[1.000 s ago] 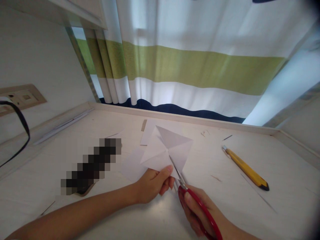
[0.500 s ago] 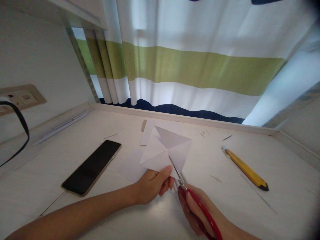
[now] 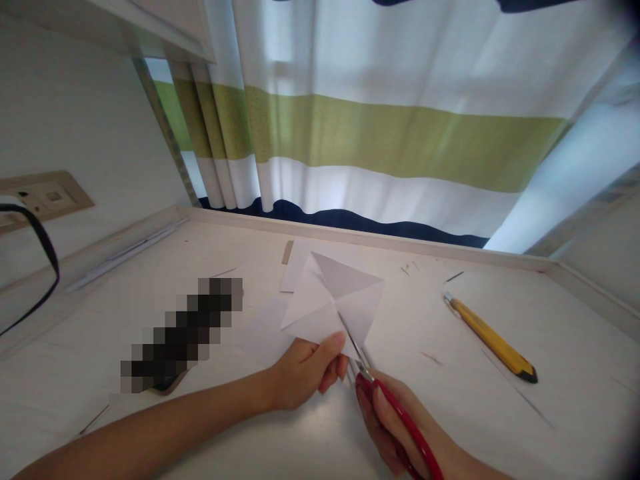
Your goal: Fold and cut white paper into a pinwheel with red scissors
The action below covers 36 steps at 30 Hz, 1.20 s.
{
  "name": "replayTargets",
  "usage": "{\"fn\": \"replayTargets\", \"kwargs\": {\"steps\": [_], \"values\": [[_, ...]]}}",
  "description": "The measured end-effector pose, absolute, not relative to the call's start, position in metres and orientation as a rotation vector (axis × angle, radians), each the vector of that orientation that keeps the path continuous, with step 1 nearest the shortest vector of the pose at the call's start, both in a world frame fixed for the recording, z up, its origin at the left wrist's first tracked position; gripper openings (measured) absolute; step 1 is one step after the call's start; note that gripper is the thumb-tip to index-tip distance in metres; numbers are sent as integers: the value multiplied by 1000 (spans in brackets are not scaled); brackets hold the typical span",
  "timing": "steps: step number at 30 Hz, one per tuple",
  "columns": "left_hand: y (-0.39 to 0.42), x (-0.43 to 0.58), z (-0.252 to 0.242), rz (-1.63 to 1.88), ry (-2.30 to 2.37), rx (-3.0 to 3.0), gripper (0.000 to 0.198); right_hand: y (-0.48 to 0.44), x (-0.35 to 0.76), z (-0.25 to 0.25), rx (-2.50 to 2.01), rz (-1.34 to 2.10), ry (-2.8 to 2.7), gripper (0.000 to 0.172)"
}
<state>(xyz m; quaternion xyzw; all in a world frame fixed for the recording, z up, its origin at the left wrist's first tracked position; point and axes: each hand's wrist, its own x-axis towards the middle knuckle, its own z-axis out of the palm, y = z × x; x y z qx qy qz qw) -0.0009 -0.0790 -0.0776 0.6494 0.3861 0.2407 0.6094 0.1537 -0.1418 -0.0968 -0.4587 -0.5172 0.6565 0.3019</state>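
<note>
A creased white paper square (image 3: 310,300) is pinched at its near edge by my left hand (image 3: 313,370), thumb on top and fingers beneath. My right hand (image 3: 395,413) grips red-handled scissors (image 3: 407,420). Their blades straddle the sheet near its right-hand corner, and the visible blade lies along a crease toward the middle. Fold lines meet near the centre of the square. How far the lower blade reaches is hidden under the paper. More white paper (image 3: 265,327) lies beneath and behind the square on the desk.
A yellow utility knife (image 3: 493,340) lies to the right on the white desk (image 3: 280,440). To the left rests a phone (image 3: 173,383), mostly pixelated. Small scraps (image 3: 410,269) are scattered about. A raised ledge (image 3: 340,232) borders the desk below the striped curtain (image 3: 390,137).
Both hands, the scissors and the paper stay almost where they were. The phone is now covered by pixelation.
</note>
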Motion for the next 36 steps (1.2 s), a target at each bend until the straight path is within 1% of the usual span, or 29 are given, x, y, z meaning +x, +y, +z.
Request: {"fn": "replayTargets", "kwargs": {"steps": [4, 9, 18, 36], "values": [[-79, -1, -76, 544, 902, 1499, 49, -142, 153, -97, -1242, 1764, -1339, 44], [-80, 0, -77, 530, 908, 1509, 50, -144, 151, -91, -1254, 1740, -1369, 47], [-80, -1, -76, 530, 897, 1515, 50, -143, 153, -86, -1311, 1739, -1350, 40], [-80, 0, -75, 526, 904, 1523, 50, -142, 148, -77, -1337, 1753, -1363, 48]]}}
